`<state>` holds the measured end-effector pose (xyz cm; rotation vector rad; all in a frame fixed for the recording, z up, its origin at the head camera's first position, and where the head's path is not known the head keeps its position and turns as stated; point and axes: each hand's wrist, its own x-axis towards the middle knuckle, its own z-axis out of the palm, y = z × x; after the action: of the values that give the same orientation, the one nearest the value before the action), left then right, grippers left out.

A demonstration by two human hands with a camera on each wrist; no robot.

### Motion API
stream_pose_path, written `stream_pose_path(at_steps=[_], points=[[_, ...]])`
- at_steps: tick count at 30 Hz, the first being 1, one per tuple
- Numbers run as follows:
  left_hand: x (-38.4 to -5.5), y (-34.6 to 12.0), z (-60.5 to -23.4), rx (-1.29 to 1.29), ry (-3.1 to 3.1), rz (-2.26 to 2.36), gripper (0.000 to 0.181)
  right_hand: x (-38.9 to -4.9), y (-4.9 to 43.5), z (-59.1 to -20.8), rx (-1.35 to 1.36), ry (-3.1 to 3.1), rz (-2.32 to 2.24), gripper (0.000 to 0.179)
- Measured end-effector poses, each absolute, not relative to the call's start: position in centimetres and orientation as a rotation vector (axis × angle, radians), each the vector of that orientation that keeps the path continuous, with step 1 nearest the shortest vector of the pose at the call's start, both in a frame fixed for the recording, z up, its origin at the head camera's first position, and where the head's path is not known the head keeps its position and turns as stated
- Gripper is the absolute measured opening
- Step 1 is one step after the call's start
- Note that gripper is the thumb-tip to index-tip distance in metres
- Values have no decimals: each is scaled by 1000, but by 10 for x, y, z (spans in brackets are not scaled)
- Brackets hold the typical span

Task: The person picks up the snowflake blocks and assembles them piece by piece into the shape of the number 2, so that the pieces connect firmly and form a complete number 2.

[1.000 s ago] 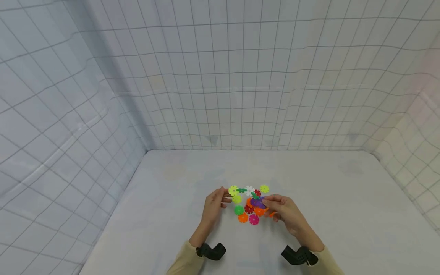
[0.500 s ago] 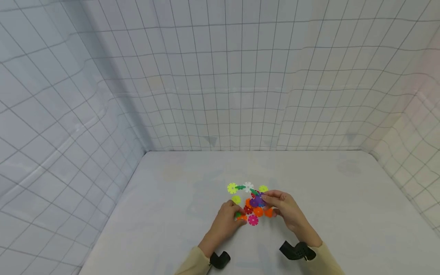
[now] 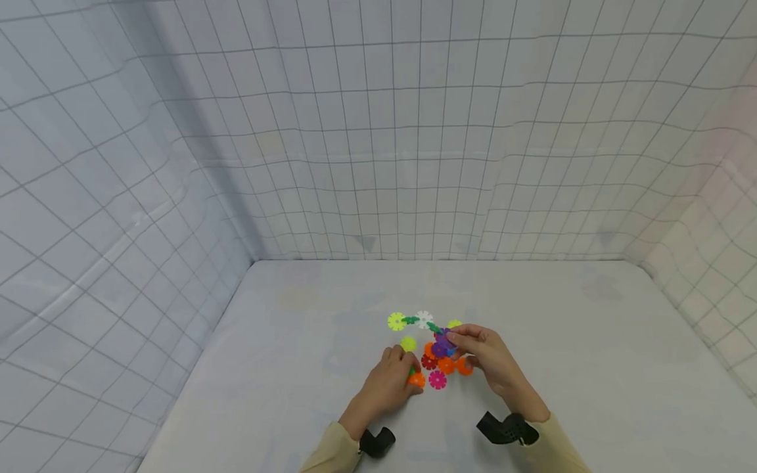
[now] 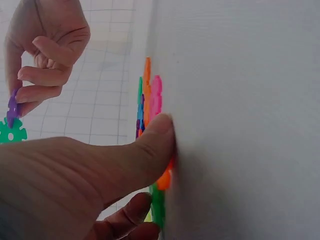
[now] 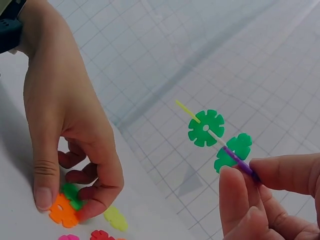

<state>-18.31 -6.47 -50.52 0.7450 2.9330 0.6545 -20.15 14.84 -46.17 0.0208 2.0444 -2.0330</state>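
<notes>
Between thumb and fingertips my right hand point(image 3: 491, 360) pinches the purple snowflake disc point(image 5: 239, 163) that ends a linked chain. Along the chain come a green disc point(image 5: 240, 145), a white disc point(image 3: 423, 320), a second green disc point(image 5: 206, 128) and a yellow disc point(image 3: 397, 321), raised off the table in the right wrist view. My left hand point(image 3: 387, 382) is down at the table, its thumb and forefinger at opposite edges of a loose orange snowflake disc point(image 5: 63, 212). A loose green disc point(image 5: 72, 194) lies against that orange one, partly hidden under the curled fingers.
Several loose discs lie between the hands, among them a pink disc point(image 3: 437, 380), a red disc point(image 3: 429, 362), another orange disc point(image 3: 446, 365) and a yellow disc point(image 3: 409, 343). Grid-lined white sheeting point(image 3: 378, 164) walls the white table point(image 3: 296, 315) at back and sides.
My left hand has left the chain's yellow end and come down toward me onto the loose orange and green discs. The right hand still pinches the purple disc; the chain has shifted slightly left.
</notes>
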Motion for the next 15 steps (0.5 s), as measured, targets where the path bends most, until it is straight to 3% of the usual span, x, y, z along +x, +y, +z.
stream_pose_path(at_steps=[15], points=[[-190,-72,-503,725,2781,765,26,-200,153,-459,0,2055,-2042,30]])
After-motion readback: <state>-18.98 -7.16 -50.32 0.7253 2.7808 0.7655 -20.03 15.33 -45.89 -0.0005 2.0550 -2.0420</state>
